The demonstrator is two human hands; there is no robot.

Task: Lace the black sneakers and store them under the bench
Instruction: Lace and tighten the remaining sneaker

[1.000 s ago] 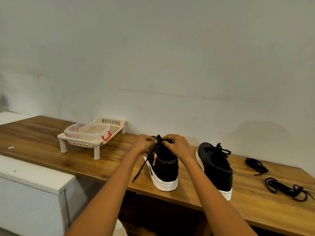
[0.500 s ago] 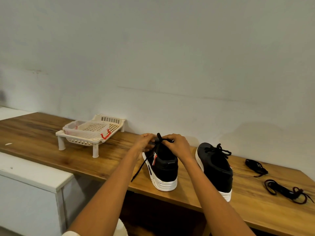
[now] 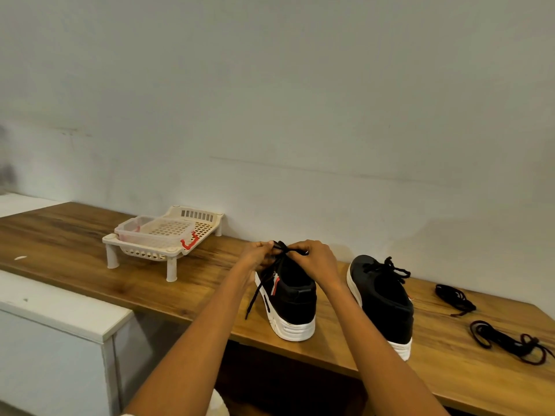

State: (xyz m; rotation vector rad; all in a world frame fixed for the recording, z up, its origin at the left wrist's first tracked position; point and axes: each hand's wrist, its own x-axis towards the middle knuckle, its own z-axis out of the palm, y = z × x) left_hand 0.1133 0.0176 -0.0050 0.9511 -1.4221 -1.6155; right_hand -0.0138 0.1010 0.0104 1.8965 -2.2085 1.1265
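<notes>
I pinch the black lace [image 3: 282, 250] with my left hand [image 3: 255, 255] and right hand [image 3: 315, 259], both clamped on it, to knot the near sneaker [image 3: 292, 298].

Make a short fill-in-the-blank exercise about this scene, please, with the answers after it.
1. Both hands, left hand and right hand, pinch the lace of the ____ sneaker.
2. The right sneaker is already ____.
3. The cream rack stands on the ____ bench top.
4. Two loose laces lie to the ____ of the sneakers.

Answers: left; laced; wooden; right
</notes>
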